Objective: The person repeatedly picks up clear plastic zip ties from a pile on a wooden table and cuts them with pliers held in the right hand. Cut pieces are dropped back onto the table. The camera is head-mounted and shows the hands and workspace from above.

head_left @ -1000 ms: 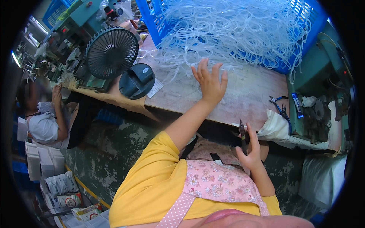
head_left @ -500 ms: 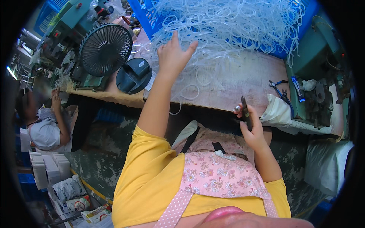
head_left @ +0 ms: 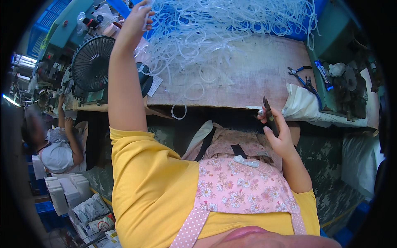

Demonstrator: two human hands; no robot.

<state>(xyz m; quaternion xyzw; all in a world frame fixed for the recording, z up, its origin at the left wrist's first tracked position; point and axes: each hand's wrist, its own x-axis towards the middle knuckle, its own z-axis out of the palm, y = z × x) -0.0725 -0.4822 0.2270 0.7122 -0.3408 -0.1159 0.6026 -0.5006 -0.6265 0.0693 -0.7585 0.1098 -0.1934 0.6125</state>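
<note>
My left hand (head_left: 135,24) is stretched out to the far left, over the edge of the blue crate (head_left: 119,7). Its fingers are bent round a piece of clear tubing (head_left: 147,17), partly hidden by the hand. A big tangle of clear tubing (head_left: 202,35) fills the crate and spills onto the table. At the table's front edge, my right hand (head_left: 279,134) grips dark-handled nippers (head_left: 269,113), their tip pointing up and away from me.
A black fan (head_left: 93,64) stands left of my forearm. Blue-handled pliers (head_left: 302,74) lie at the right beside a white cloth (head_left: 297,99) and a green machine (head_left: 337,29). A co-worker (head_left: 62,144) sits at the far left. One tubing loop (head_left: 179,111) hangs over the table edge.
My left hand has moved left and farther away, from the near side of the tangle to over the crate's left edge, and its spread fingers have closed. The right hand still grips the nippers.
</note>
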